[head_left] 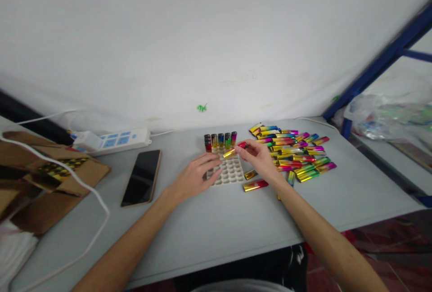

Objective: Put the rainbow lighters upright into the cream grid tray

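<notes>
Fingertips (244, 154) of a person's right hand (259, 159) pinch one red-and-gold lighter (229, 153), tilted above the back part of a pale tray (228, 176), while the left hand (195, 172), fingers loosely spread and holding nothing visible, rests over the tray's left edge. The step in hand appears to be bringing this lighter to the holes; the next move would seem to call for tipping it upright over a free one. Along the tray's back edge stand upright lighters (221, 140), five across, at least six in all. Beyond the tray's right edge spreads one heap of metallic lighters (286, 150), several dozen by the look of it, too overlapped to count exactly. Toward the left side of the grey table (209, 233) lie one phone (141, 177), one power strip (116, 141) by the back edge and one open cardboard box (76, 193), its contents uncountable.
</notes>
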Available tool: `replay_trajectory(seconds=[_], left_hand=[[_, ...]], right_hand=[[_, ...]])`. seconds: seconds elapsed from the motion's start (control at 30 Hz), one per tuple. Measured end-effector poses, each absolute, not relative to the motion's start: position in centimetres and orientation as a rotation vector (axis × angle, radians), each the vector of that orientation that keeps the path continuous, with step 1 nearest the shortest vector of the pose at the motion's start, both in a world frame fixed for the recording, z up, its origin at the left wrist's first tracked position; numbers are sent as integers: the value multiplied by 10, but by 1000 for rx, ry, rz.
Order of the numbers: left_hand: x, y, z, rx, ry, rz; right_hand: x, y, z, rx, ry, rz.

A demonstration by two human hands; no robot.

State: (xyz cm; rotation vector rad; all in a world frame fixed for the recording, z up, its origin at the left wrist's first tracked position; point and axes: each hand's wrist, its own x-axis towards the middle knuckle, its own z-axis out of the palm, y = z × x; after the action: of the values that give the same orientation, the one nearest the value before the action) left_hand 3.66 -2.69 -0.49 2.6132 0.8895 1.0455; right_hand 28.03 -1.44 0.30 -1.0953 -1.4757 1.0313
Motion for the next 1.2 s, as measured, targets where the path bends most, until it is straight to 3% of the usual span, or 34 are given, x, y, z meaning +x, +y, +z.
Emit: replay_trajectory(seconds=[0.17,0.63,0.97,1.2], left_hand=[[37,-30,3,2319,1114,1314],[40,-21,-9,1652,1014,1041],[36,-15,1,1508,829,1051],[38,-16,1,1267,815,1128]], right_hand=[[270,-20,3,-1002,-1361,1228],[263,-24,1,-972,-1390,1291],[273,-19,-8,-1067,-1483,1015],[271,-27,-9,-1027,-2029,381]])
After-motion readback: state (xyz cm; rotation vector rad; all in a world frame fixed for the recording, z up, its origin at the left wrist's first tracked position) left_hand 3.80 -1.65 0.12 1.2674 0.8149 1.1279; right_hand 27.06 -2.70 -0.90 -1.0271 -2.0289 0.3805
